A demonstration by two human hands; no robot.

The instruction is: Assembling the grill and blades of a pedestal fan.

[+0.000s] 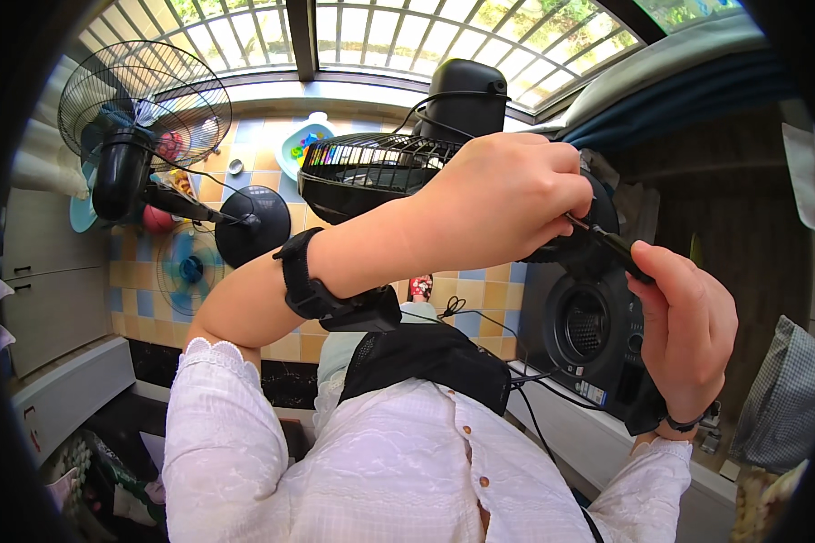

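My right hand (693,321) grips the black handle of a slim tool that looks like a screwdriver (621,253), its metal shaft pointing up and left. My left hand (530,195) reaches across, its fingers closed around the shaft's tip; what they pinch is hidden. Under and behind my left forearm is a black fan (358,185) with a wire grille, tilted on its side. A dark rounded part (602,204) sits behind the tool; I cannot tell whether it belongs to the fan.
A second black fan (122,167) stands at left on a round base (254,226), near a blue-bladed fan (190,269). Beyond are a light-blue basin (285,156), a black bin-like container (465,98) and a barred window. At right stands a dark front-loading washing machine (584,321).
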